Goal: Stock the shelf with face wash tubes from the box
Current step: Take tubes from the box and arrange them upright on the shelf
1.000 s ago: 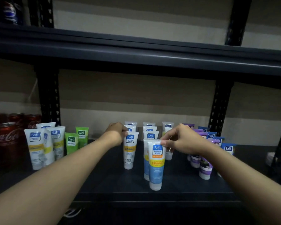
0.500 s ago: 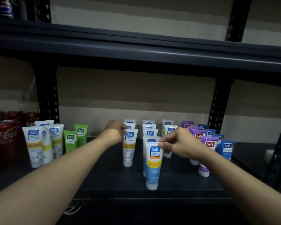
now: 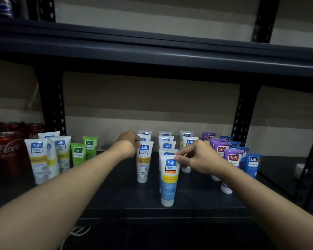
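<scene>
Several Safi face wash tubes stand cap-down in rows on the dark shelf (image 3: 116, 199). My right hand (image 3: 199, 157) pinches the top edge of the front blue-and-white tube (image 3: 168, 181), which stands upright near the shelf's front. My left hand (image 3: 127, 144) is curled at the top of a white tube with a yellow band (image 3: 143, 163) in the row to the left. Behind these, more white tubes (image 3: 165, 143) line up toward the wall. The box is out of view.
White and yellow tubes (image 3: 42, 157) and green tubes (image 3: 79, 154) stand at left beside red cola cans (image 3: 5, 147). Purple tubes (image 3: 231, 163) and blue tubes (image 3: 252, 164) stand at right. An upper shelf (image 3: 152, 49) hangs overhead; black uprights (image 3: 244, 114) flank the bay.
The view has tilted slightly. My right hand has slid down and left onto the top of the front blue tube. My left hand has stayed at the white tube.
</scene>
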